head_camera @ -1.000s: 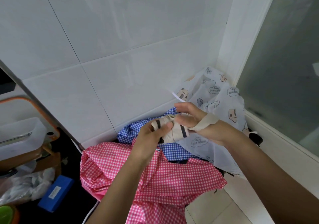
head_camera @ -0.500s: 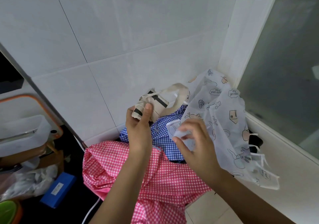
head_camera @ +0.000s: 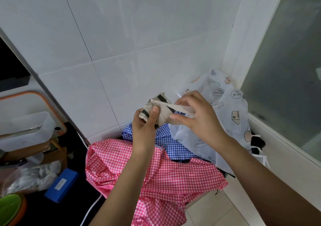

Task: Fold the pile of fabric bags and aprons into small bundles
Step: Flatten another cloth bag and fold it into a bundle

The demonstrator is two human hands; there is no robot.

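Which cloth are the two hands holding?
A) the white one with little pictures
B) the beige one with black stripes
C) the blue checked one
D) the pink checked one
B: the left hand and the right hand both grip the beige cloth with black stripes, while the pink cloth lies below them.

The tiled wall point(head_camera: 139, 51) closes the far side and the glass pane point(head_camera: 286, 69) the right. In that corner the pink checked fabric point(head_camera: 173, 173), blue checked fabric point(head_camera: 173, 145) and white printed apron point(head_camera: 231, 107) cover the desk point(head_camera: 213, 211); only its near-right strip lies bare. Above the heap, the left hand point(head_camera: 144, 130) and right hand point(head_camera: 196, 118) grip a beige bundle point(head_camera: 163, 107). On the left, a blue box point(head_camera: 60, 185) and white cable point(head_camera: 92, 208) lie in the dark gap.
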